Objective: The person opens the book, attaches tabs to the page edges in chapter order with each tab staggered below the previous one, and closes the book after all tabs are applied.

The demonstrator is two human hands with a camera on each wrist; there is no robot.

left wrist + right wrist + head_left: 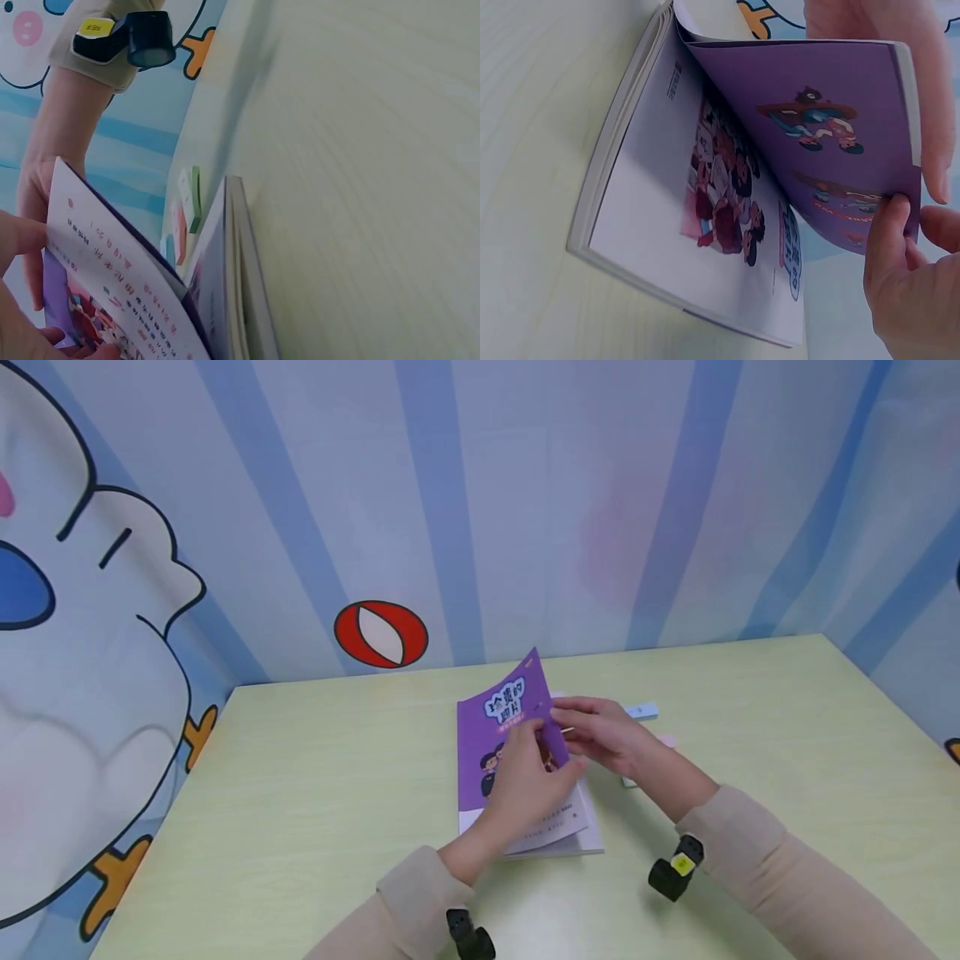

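Note:
A purple and white paperback book (480,727) lies on the table with its front cover lifted and bent along the right side. My right hand (611,735) pinches the free edge of the cover; in the right wrist view its fingertips (894,214) lie against the purple inner face. My left hand (528,777) lies over the outer face, with fingers touching the printed picture and thumb near the edge. Under the cover, the right wrist view shows a white title page (652,180) with a group illustration. The left wrist view shows the page block (238,262) edge-on.
Beyond my right hand lie small flat blocks, one blue (641,711), one pink (667,741) and one green (193,199), partly hidden by the forearm. The pale wooden table (337,777) meets a striped blue cartoon backdrop (502,510).

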